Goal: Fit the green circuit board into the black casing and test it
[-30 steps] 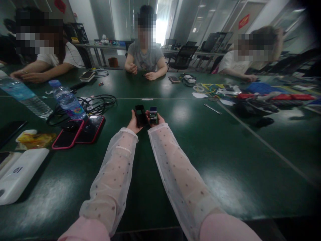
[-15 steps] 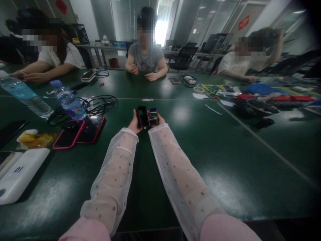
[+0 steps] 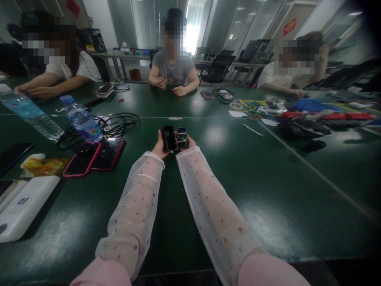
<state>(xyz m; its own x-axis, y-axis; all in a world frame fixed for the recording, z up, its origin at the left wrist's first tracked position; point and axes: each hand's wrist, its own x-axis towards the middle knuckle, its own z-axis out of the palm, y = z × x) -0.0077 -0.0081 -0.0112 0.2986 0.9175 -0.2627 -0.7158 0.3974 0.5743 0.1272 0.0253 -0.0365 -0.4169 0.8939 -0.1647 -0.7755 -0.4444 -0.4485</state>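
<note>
Left fingers (image 3: 161, 137) clamped on black case (image 3: 170, 140), right fingers (image 3: 191, 141) clamped on circuit board (image 3: 182, 141), white device (image 3: 28, 206) marked "01"

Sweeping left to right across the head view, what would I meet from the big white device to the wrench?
White device, pink-rimmed phones, black rectangular case, green circuit board, wrench.

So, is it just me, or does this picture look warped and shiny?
Head view: towards the edges things look stretched, the large bottle slanting; glare patches whiten the green table; the window is washed out; the circuit board looks soft.
</note>
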